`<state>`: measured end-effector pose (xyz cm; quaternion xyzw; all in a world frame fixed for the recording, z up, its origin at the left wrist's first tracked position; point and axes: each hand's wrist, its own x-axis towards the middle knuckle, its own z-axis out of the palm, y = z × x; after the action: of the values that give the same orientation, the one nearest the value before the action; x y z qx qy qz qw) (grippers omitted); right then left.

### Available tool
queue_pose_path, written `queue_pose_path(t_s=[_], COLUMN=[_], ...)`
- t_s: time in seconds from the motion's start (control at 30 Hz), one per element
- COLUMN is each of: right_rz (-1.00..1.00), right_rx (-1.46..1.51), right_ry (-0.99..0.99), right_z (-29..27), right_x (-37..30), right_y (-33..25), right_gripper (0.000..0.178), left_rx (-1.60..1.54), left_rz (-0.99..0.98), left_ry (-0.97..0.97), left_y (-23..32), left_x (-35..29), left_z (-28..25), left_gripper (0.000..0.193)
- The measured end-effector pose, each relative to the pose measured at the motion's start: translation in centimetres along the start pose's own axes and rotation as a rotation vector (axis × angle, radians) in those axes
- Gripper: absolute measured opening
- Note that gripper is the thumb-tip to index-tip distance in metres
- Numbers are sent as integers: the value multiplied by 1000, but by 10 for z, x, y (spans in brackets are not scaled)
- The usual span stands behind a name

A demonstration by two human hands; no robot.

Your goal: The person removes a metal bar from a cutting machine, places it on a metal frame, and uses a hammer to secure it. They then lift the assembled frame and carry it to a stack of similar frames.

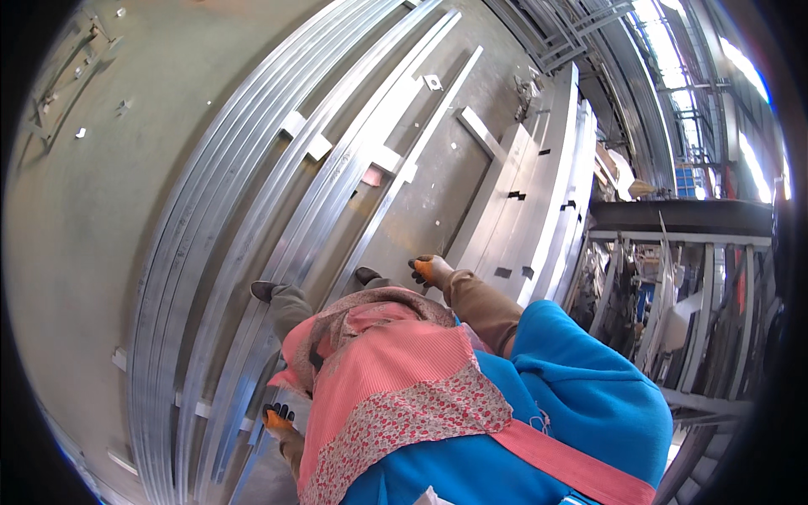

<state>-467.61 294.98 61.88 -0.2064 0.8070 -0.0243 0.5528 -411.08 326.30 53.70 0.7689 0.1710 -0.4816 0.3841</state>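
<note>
My left hand (278, 417), in an orange and black work glove, hangs low at my side above long silvery metal profiles (282, 252). Its fingers are slightly apart, and nothing shows in them. On the other side, my right hand (431, 270), gloved alike, is held out by the end of a stack of wide pale metal beams (512, 202). The fingers of this hand are curled together; whatever they may hold is too small to make out. A single thin profile (412, 164) lies between the two groups of metal.
My shoes (263, 291) stand among the profiles, which rest on short crosspieces (318, 146). Scraps (433, 82) dot the grey floor (93, 219). A metal rack (673, 311) full of offcuts stands at right, with long stock stored behind it.
</note>
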Motion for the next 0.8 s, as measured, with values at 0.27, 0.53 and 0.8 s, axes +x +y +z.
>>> queue_pose_path(t_s=[0.27,0.53,0.8], right_rz=[-54,-111,43], right_rx=[-220,-259,100], right_ry=[-29,-138,-319], right_z=[-86,-203,-215], right_x=[130,170,218], right_y=[64,106,185], right_gripper=[43,45,36], left_rx=[-167,-243,-321], left_rz=[106,51,86], left_ry=[116,115,72], left_y=[-187,-320,-428], left_x=[-56,-130,-181], left_z=[68,121,73], left_gripper=[39,39,40])
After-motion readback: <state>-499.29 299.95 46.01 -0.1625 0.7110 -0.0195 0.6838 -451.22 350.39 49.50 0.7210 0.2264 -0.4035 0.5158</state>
